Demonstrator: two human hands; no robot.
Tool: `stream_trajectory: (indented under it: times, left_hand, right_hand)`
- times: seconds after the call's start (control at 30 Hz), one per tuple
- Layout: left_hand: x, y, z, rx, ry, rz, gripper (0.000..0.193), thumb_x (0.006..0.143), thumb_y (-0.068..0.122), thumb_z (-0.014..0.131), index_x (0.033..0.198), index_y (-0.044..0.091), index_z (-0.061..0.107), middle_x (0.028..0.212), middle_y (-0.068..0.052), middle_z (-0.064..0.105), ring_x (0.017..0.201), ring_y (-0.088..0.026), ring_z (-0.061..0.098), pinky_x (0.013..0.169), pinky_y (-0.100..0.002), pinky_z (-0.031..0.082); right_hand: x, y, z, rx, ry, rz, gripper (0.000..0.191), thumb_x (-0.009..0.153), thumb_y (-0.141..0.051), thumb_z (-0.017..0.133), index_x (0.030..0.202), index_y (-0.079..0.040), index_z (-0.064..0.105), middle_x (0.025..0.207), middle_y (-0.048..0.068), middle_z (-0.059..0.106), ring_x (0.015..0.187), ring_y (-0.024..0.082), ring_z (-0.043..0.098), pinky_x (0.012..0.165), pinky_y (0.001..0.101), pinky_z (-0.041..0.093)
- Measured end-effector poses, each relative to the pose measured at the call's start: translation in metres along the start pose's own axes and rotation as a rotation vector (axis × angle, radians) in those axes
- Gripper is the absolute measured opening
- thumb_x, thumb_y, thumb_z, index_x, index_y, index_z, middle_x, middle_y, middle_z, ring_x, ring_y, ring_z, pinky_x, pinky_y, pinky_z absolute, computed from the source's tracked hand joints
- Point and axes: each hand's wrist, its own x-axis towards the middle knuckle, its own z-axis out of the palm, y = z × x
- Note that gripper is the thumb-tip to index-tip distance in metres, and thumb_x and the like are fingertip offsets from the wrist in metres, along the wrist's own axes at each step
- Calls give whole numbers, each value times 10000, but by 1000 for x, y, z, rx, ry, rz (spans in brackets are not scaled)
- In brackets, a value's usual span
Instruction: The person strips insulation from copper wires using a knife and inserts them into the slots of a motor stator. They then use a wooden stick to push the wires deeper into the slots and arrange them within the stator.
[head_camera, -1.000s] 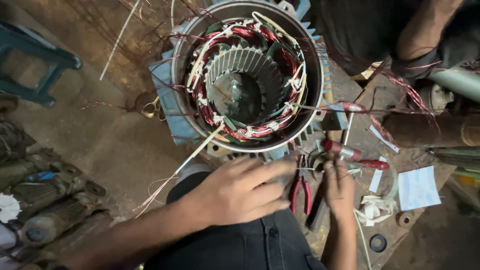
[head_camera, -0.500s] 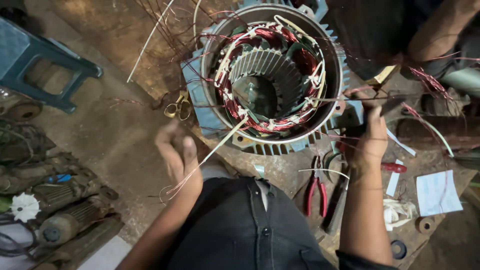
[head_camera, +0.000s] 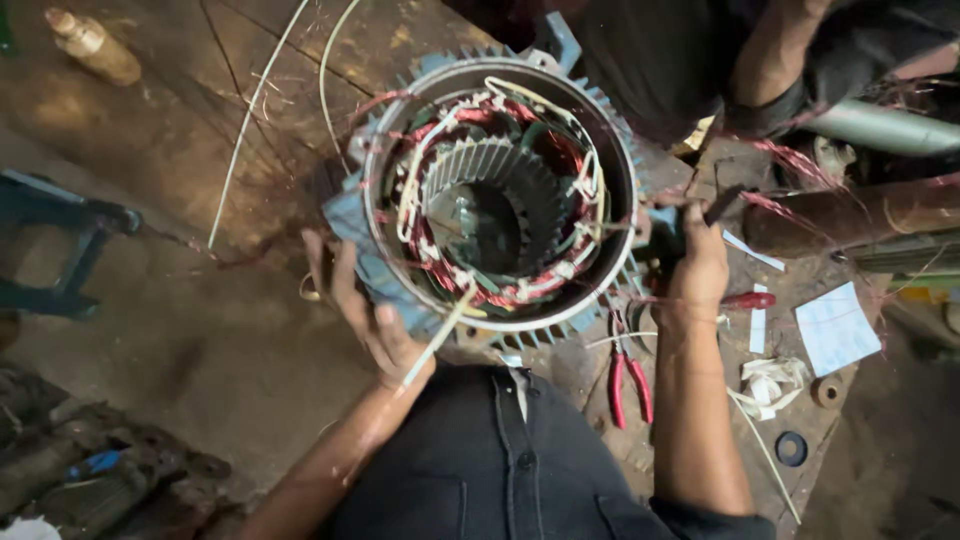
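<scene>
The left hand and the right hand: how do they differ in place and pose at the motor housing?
The left hand lies open against the lower left of the motor housing, fingers spread; the right hand closes on its right edge. A white lead crosses the left hand, none the right. Both touch the housing.

My left hand (head_camera: 365, 320) lies open, palm turned up, fingers spread and reaching toward the far left; my left forearm runs back to the near side; my right hand (head_camera: 700, 265) is curled closed (knuckles up), its bare forearm stretching straight back toward me on the right.
</scene>
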Motion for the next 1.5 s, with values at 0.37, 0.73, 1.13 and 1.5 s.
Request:
stream_trajectory:
  times: [0.37, 0.73, 1.13, 1.5]
  left_hand:
    - [60, -59, -2, 80, 45, 35, 702, 1052, 532, 323, 1560, 54, 407, 1655, -145, 371, 1517, -312, 380, 1278, -463, 284]
    - [88, -102, -13, 6, -109, 45, 381, 1173, 324, 422, 1368, 2, 487, 1375, -152, 492, 1267, -297, 502, 1146, -410, 402]
    - [95, -20, -65, 399, -657, 707, 280, 985, 303, 730, 1209, 142, 687, 1425, -50, 626, 1349, -284, 522, 1161, -499, 287]
    - [120, -8, -58, 238, -876, 641, 199, 977, 219, 693, 1137, 102, 676, 1406, -67, 645, 1388, -287, 526, 1217, -508, 282]
  right_hand:
    - [-99, 25, 6, 257, 149, -38, 302, 1196, -298, 521, 1369, -61, 595, 1256, 47, 623, 1138, 171, 613, 958, 331, 499]
    - [-171, 42, 22, -208, 103, -220, 312, 1237, -205, 424, 1329, 37, 598, 1285, 108, 667, 1102, 155, 630, 966, 286, 484]
    - [-230, 131, -58, -1330, 315, -232, 260, 1013, -73, 599, 1264, -22, 643, 1147, 228, 628, 1050, 447, 610, 895, 500, 504]
    - [-274, 149, 4, -1259, 262, -55, 199, 999, -117, 599, 1188, -61, 630, 1104, 204, 638, 970, 452, 627, 796, 500, 512]
